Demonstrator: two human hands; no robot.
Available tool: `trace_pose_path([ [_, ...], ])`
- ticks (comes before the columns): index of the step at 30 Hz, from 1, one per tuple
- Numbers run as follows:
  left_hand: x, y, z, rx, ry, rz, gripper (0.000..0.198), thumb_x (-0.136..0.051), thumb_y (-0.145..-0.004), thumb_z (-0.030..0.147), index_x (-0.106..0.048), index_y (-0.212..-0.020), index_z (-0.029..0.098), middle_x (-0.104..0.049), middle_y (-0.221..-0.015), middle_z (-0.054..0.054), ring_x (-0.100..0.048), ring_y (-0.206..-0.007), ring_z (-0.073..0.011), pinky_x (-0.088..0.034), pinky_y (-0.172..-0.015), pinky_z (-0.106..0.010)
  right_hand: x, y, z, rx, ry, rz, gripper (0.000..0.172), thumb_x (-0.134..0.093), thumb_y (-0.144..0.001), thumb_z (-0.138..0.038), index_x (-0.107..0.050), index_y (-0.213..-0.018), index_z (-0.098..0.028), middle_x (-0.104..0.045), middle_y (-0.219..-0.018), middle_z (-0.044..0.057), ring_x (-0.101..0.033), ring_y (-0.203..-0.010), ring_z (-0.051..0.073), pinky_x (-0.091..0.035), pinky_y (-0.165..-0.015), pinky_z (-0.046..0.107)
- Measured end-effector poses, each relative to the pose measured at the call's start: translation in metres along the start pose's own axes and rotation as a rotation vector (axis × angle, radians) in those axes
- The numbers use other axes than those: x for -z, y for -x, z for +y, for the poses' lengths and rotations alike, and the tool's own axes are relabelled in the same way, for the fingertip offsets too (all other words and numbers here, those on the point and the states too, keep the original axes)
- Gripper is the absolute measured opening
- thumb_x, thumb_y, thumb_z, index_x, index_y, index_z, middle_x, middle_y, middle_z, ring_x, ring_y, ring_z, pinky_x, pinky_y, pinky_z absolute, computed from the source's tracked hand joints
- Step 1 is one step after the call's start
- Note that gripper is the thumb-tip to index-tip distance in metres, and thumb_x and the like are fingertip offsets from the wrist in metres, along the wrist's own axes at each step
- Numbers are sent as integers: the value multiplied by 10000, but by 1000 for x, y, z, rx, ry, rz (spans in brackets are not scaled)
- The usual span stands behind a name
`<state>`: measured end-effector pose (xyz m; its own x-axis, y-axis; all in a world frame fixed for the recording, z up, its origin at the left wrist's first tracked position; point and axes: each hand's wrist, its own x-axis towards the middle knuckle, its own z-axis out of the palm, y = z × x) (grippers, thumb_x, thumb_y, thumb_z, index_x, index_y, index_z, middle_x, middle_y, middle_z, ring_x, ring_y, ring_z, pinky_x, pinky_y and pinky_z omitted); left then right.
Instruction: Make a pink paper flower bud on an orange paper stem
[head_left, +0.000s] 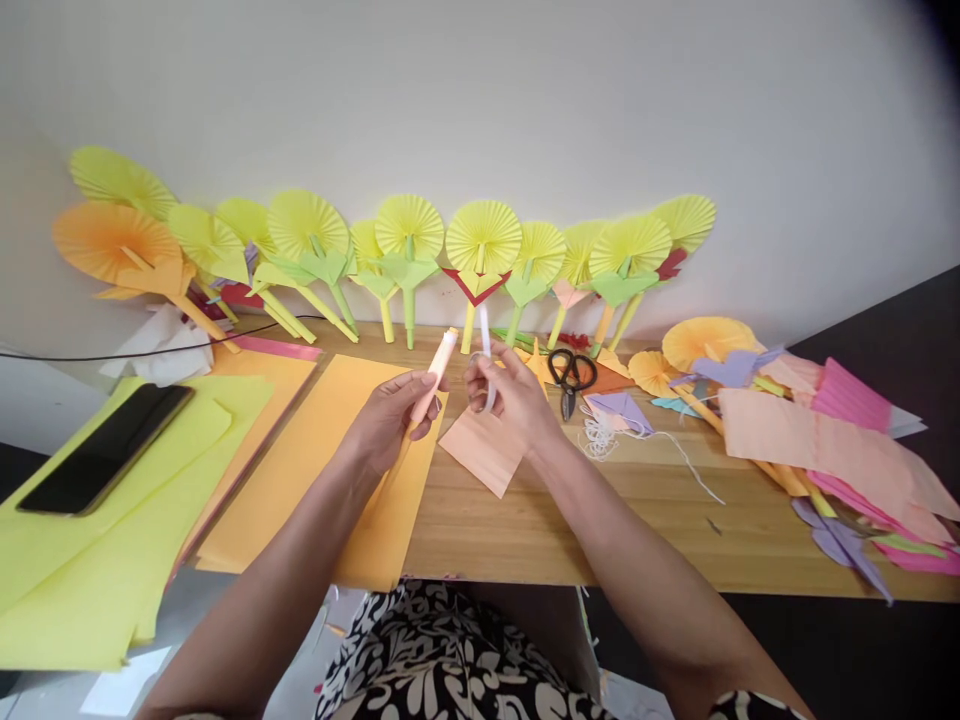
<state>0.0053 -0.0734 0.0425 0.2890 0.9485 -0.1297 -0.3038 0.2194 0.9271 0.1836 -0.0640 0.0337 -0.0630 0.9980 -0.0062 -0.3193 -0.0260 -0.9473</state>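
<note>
My left hand [394,410] is closed around a slim rolled paper tube [444,352], peach-orange, tilted with its whitish upper end pointing away from me. Just to its right, my right hand [517,395] pinches a narrow white strip [484,322] that stands up past the fingers and curls down below them. Whether the strip is tape or paper I cannot tell. Beneath the right hand a square of peach paper [480,455] lies on the wooden table [600,530]. Sheets of orange paper [292,480] lie under and left of my left hand.
Several yellow pleated paper fans [484,235] lean along the wall, with an orange fan [112,240] at left. Black scissors [571,375] and white string [600,437] lie right of my hands. A phone [105,450] rests on yellow paper [75,580]. Peach paper pieces [817,440] pile up at right.
</note>
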Motion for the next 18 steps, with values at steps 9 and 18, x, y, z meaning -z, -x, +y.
trace_pose_path([
  [9, -1, 3, 1, -65, 60, 75, 267, -751, -769, 386, -639, -791, 145, -610, -652, -4, -459, -477, -66, -266, -391, -185, 4, 6, -13, 154, 132, -1, 322, -747, -801, -508, -620, -788, -213, -707, -791, 4, -606, -638, 101, -500, -572, 230],
  [18, -11, 12, 1, -203, -41, 151, 216, -743, -770, 353, -660, -772, 153, -568, -649, 14, -424, -481, -64, -290, -407, -199, -8, 19, -10, 239, 355, -110, 343, -723, -818, -522, -584, -756, -214, -629, -596, -27, -528, -524, 102, -448, -540, 249],
])
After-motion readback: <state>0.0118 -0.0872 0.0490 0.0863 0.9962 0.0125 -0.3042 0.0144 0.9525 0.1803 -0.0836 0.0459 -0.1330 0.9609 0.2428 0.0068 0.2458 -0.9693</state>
